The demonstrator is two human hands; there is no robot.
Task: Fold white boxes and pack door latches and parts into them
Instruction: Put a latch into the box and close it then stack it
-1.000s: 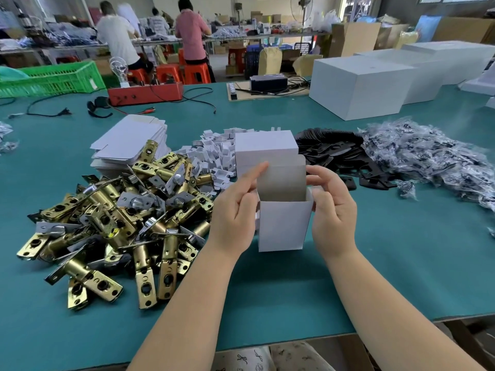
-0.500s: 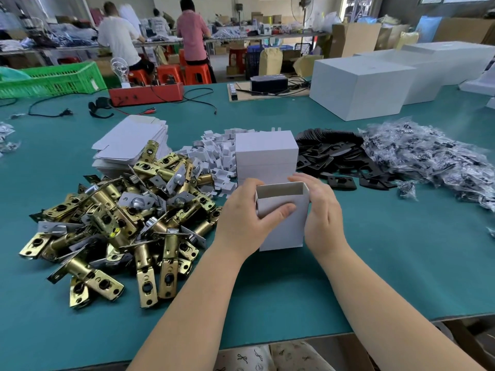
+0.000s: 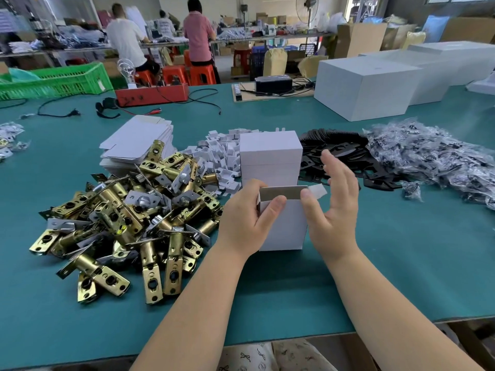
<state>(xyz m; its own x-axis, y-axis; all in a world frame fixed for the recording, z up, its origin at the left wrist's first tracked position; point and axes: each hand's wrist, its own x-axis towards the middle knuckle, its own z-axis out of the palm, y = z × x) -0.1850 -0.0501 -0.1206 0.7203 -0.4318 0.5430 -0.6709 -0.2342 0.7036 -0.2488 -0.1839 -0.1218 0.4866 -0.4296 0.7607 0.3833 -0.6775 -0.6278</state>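
Observation:
A small white box [image 3: 285, 228] stands upright on the green table [image 3: 401, 250], its top open and a side flap sticking out to the right. My left hand [image 3: 247, 218] grips its left side, thumb across the front. My right hand [image 3: 333, 207] is open just right of the box, fingers straight, thumb touching the top right corner. A pile of brass door latches [image 3: 128, 215] lies to the left. Behind the box stands a stack of closed white boxes [image 3: 270, 156].
Flat box blanks [image 3: 139, 140] and small white card pieces [image 3: 219, 153] lie behind the latches. Black plates [image 3: 337, 153] and bagged parts [image 3: 434, 156] spread out to the right. Large white cartons [image 3: 367, 87] stand at the far right. People work at a far table.
The tall lid flap was pushed down into the box. My right hand then let go of the box's right side and opened beside it. My left hand kept its hold.

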